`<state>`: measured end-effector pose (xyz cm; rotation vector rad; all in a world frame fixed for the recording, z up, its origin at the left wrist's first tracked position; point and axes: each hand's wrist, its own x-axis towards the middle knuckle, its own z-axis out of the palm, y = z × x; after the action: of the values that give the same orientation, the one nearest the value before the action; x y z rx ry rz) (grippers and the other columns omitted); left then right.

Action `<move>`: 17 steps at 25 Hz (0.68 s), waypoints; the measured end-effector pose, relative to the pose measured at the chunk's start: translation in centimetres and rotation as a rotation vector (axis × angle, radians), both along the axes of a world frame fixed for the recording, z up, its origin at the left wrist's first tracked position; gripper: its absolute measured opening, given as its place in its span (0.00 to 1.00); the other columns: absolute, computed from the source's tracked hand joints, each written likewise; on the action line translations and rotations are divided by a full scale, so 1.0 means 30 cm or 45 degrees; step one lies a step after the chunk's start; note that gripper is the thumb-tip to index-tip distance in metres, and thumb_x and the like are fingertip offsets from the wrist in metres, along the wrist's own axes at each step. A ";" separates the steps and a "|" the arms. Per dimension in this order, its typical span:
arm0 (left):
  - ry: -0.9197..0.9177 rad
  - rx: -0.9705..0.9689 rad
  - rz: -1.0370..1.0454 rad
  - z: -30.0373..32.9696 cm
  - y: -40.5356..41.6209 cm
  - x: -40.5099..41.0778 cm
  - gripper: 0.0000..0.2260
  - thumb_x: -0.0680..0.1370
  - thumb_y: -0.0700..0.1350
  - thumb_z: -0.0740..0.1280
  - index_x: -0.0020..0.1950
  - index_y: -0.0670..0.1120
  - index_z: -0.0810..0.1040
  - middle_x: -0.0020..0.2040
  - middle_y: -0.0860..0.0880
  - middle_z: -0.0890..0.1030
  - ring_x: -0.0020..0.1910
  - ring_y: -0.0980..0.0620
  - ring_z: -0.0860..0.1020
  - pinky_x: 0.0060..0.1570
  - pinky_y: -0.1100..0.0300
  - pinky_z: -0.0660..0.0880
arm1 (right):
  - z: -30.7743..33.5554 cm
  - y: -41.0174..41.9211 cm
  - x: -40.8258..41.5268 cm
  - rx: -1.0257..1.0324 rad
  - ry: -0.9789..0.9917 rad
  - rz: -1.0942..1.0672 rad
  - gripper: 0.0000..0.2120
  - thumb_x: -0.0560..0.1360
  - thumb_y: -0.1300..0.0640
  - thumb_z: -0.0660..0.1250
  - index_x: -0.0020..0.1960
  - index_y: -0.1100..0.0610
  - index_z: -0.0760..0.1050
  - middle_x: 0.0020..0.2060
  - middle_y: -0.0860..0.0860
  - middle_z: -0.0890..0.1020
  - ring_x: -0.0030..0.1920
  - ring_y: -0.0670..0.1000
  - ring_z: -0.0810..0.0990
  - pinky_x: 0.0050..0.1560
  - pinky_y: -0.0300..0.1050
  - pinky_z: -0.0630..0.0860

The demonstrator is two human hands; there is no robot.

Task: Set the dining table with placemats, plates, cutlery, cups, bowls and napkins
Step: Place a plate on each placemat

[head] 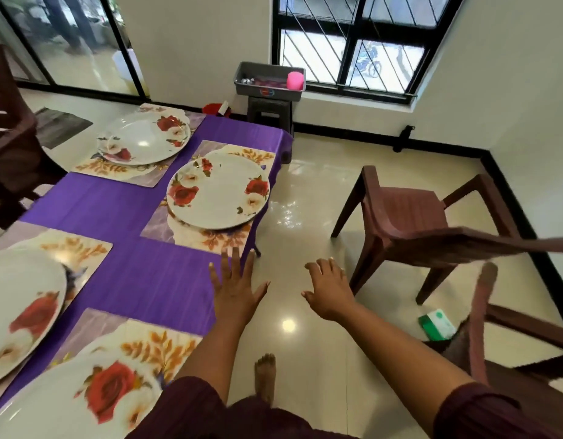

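Both hands are empty: left hand (235, 288) spread flat over the table edge, right hand (329, 291) loosely open above the floor. Plates sit on placemats to their left. Cutlery likely waits in the grey tray (269, 80) ahead; best carry it over steadily.

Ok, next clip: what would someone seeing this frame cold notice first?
Probably the purple tablecloth on the left, laid with four floral placemats, each carrying a rose-patterned plate, such as the far right plate. Next, the person's left hand and right hand, both open and empty, reaching forward beside the table edge. Beyond them, a grey tray holding a pink cup sits on a stool under the window.
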<state>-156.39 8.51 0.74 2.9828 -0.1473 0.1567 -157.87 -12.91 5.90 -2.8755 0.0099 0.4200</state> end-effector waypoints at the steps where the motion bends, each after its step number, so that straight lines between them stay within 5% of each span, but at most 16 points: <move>1: -0.012 -0.003 -0.016 0.003 -0.013 0.072 0.34 0.78 0.68 0.42 0.79 0.51 0.56 0.79 0.42 0.53 0.78 0.41 0.45 0.74 0.41 0.36 | 0.015 -0.010 0.092 -0.028 -0.013 0.024 0.29 0.79 0.47 0.63 0.76 0.51 0.56 0.76 0.54 0.57 0.78 0.60 0.46 0.76 0.60 0.49; 8: -0.054 -0.026 -0.034 0.019 -0.115 0.491 0.34 0.76 0.64 0.56 0.79 0.50 0.58 0.78 0.42 0.58 0.78 0.39 0.55 0.74 0.38 0.50 | 0.019 -0.078 0.496 -0.074 -0.005 -0.020 0.28 0.78 0.46 0.63 0.75 0.50 0.58 0.75 0.54 0.60 0.77 0.59 0.50 0.75 0.58 0.51; 12: -0.023 -0.047 0.021 -0.001 -0.145 0.670 0.33 0.77 0.61 0.56 0.78 0.49 0.55 0.76 0.40 0.63 0.76 0.38 0.58 0.73 0.39 0.51 | 0.002 -0.119 0.741 0.155 0.073 0.005 0.23 0.79 0.48 0.64 0.71 0.53 0.65 0.67 0.53 0.71 0.67 0.56 0.69 0.66 0.50 0.67; 15: -0.009 -0.239 0.461 0.034 -0.107 0.753 0.26 0.78 0.56 0.58 0.72 0.45 0.67 0.72 0.40 0.68 0.72 0.38 0.64 0.70 0.39 0.58 | 0.002 -0.110 0.937 0.425 0.187 -0.037 0.18 0.78 0.50 0.65 0.65 0.55 0.71 0.60 0.54 0.78 0.60 0.54 0.76 0.58 0.47 0.72; 17: 0.020 -0.443 0.860 0.073 -0.048 0.783 0.23 0.79 0.49 0.62 0.72 0.43 0.67 0.73 0.39 0.66 0.72 0.38 0.63 0.69 0.41 0.61 | 0.008 -0.086 1.056 0.465 0.257 -0.035 0.17 0.78 0.51 0.66 0.64 0.56 0.73 0.58 0.55 0.79 0.58 0.55 0.77 0.58 0.46 0.73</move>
<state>-132.89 7.07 2.92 2.5625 0.8057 0.2043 -126.17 -15.50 6.14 -2.4633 0.0065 0.6332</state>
